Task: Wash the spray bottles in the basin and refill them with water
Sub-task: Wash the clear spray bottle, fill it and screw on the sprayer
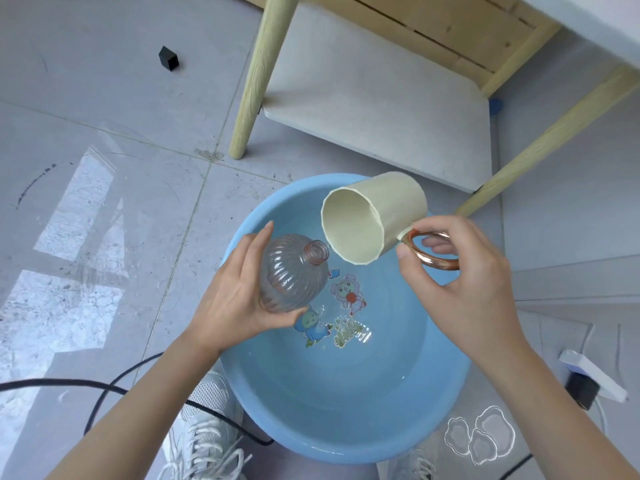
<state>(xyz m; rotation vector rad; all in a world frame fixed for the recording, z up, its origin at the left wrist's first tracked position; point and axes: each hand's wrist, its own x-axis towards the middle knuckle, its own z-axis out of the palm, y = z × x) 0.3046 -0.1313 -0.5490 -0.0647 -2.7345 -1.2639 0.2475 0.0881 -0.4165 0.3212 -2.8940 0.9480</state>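
Observation:
A blue basin (346, 403) stands on the floor, holding shallow water over cartoon stickers. My left hand (239, 292) grips a clear ribbed spray bottle (294, 271) above the basin, its open neck pointing up and right, with no spray head on it. My right hand (460, 271) holds a cream mug (374, 220) by its copper ring handle, tipped on its side so its mouth faces the bottle's neck. The mug's lip sits just right of the neck. No water is seen pouring.
A wooden table with pale legs (256, 77) and a low shelf (381, 105) stands behind the basin. A black cable (104, 389) crosses the floor at the left. A white power strip (592, 375) lies at right. My white shoes (204, 431) touch the basin's near edge.

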